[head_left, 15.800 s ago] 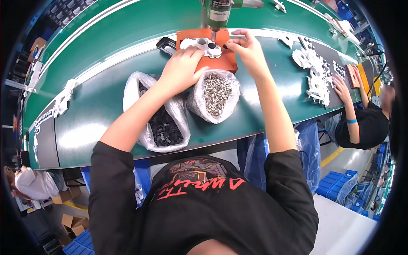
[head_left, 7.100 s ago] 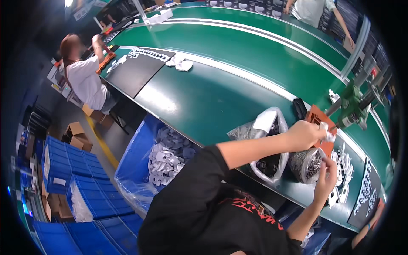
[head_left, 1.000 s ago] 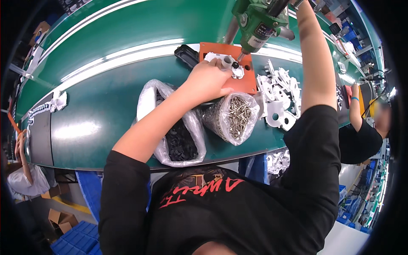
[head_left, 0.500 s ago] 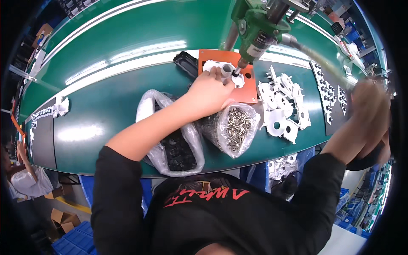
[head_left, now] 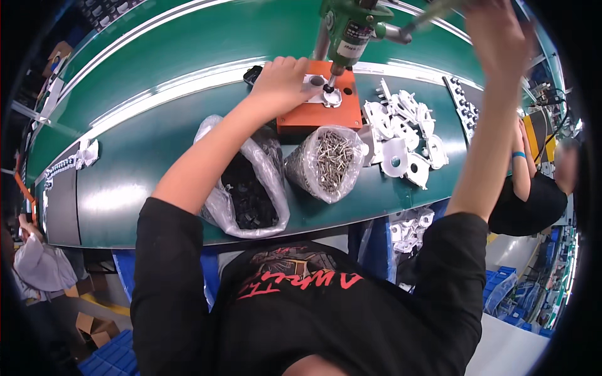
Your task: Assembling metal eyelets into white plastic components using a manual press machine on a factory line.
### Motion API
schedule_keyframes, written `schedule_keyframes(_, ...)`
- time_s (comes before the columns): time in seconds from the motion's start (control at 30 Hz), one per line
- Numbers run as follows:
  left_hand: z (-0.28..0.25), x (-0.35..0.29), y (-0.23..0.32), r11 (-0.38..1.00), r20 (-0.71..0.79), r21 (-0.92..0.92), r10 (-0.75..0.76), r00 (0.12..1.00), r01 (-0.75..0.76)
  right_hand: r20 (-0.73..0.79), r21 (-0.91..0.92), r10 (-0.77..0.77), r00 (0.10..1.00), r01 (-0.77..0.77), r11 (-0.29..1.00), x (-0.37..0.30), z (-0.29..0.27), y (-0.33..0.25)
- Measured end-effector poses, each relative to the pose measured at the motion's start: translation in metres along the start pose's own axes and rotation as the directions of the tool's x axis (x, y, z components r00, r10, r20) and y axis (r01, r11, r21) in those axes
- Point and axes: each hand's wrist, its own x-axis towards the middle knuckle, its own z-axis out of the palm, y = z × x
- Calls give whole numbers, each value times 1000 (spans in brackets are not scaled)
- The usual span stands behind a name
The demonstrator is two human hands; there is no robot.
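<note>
My left hand (head_left: pixel 280 83) lies over the left side of an orange fixture block (head_left: pixel 301 118), its fingers curled and its thumb against a white plastic part (head_left: pixel 311 88) with a round dark opening. Above the fixture stands a green hand press (head_left: pixel 348 31); the tip of its spindle meets a small black piece (head_left: pixel 328 88) over a round white section. Raised at the upper right, my right hand (head_left: pixel 498 41) is blurred and closed around the end of the press lever (head_left: pixel 429 17).
Nearer me are a clear bag of small metal pins (head_left: pixel 334 160) and an open bag of black parts (head_left: pixel 248 191). White plastic parts (head_left: pixel 401 135) are heaped right of the fixture, beside a strip of black-knobbed pieces (head_left: pixel 461 106). Another person (head_left: pixel 530 200) is at far right.
My right hand has swung the lever upward and away from me. My left hand has shifted left on the fixture, uncovering more of the white part. The whole view has shifted slightly.
</note>
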Motion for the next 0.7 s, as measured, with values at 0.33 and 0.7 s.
schedule_keyframes(0.33,-9,12,-1,954,23,191,229,973,-229,488,-384,306,817,-114,916,81,-119,86)
schedule_keyframes(0.7,10,32,-98,868,-333,-401,-435,836,292,558,-809,420,716,582,82,-82,-237,68)
